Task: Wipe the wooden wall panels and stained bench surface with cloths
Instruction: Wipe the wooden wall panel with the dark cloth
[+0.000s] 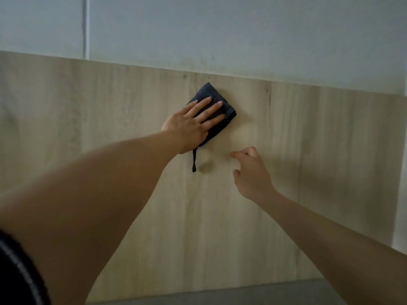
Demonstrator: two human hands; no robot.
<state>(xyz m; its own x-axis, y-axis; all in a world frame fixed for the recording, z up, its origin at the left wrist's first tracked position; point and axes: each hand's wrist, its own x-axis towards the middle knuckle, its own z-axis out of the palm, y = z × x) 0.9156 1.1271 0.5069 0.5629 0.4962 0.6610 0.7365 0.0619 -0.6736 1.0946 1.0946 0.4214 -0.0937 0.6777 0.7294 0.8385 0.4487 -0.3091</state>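
A pale wooden wall panel (132, 172) fills most of the view. A folded dark blue cloth (208, 92) lies flat against it near the panel's top edge, with a thin loop hanging from its lower corner. My left hand (193, 122) presses the cloth to the panel with straight, spread fingers. My right hand (251, 172) hovers lower and to the right, close to the panel, fingers loosely curled and holding nothing. A vertical seam between panels (269, 95) runs just right of the cloth.
Above the panel is a pale grey-blue wall (242, 29) with a vertical joint at the left. A dark grey strip (220, 292) runs along the bottom below the panel. A dark sleeve edge shows at the lower left corner.
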